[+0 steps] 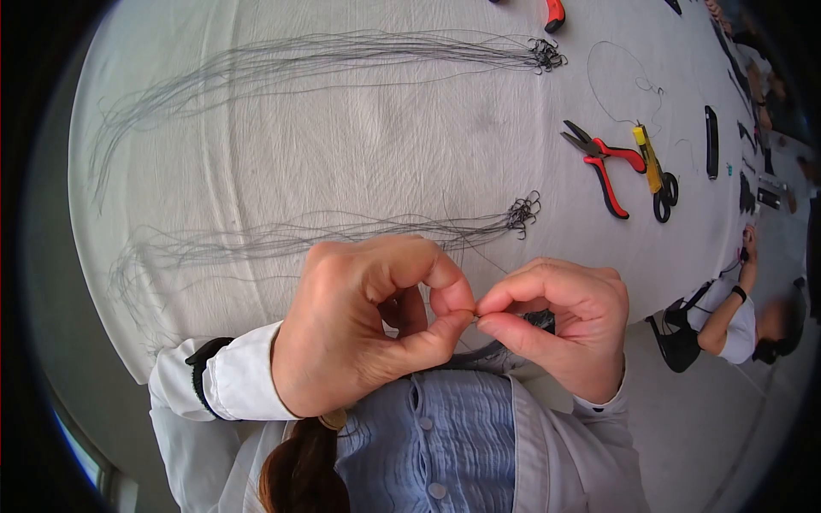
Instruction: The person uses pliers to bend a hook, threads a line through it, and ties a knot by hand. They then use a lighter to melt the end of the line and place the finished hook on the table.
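My left hand (pixel 368 321) and my right hand (pixel 564 321) meet in front of my chest at the table's near edge. Thumb and forefinger of each are pinched together, the tips almost touching. A tiny dark bit shows between them, too small to make out. Just beyond my hands lies a bundle of fish hooks (pixel 522 214) with long thin dark lines (pixel 342 227) trailing left. Farther back rests a second cluster of hooks (pixel 547 56), its lines (pixel 325 53) also spread leftward.
Red-handled pliers (pixel 603 162) lie right of the hooks, beside black-handled scissors (pixel 663 197) with a yellow cover (pixel 647 158). A loose looped line (pixel 594 85) and a black bar (pixel 711 141) are on the white cloth (pixel 385 154). At far right is another person (pixel 740 329).
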{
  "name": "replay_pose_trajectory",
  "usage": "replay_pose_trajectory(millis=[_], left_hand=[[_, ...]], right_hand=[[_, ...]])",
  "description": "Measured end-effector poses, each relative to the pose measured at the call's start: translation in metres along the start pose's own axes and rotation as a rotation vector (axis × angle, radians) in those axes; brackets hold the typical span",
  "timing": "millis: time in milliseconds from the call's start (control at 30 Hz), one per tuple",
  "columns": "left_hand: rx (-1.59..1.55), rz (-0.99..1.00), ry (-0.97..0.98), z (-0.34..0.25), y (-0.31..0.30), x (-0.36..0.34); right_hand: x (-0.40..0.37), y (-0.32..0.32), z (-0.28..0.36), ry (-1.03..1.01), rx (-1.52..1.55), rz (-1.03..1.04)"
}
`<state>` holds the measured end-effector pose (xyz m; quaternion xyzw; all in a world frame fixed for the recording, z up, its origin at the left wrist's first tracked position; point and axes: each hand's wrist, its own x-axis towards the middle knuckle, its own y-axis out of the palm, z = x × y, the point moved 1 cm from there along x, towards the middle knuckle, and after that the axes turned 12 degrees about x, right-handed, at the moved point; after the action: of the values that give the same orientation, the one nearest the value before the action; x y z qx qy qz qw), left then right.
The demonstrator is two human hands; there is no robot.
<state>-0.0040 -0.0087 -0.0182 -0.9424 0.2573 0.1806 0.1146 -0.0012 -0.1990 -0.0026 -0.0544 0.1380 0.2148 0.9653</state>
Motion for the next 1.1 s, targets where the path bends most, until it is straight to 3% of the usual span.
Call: replay_pose_trajectory(millis=[133, 500, 567, 1100], left_hand=[[0.022, -0.026, 0.036, -0.0001, 0.0004, -0.0002], [0.324, -0.211, 0.367, -0.0016, 0.0022, -0.0029], [0.321, -0.22, 0.367, -0.0016, 0.0036, -0.0033], [0.36, -0.231, 0.38, -0.0022, 0.003, -0.0039]], right_hand=[[-0.0007, 0.001, -0.0019, -0.006, 0.016, -0.022], [-0.0002, 0.0026, 0.003, -0.112, -0.092, -0.049], [0.0004, 0.0022, 0.0045, -0.208, -0.187, -0.036], [0.0002, 0.0074, 0.0067, -0.28, -0.245, -0.077]])
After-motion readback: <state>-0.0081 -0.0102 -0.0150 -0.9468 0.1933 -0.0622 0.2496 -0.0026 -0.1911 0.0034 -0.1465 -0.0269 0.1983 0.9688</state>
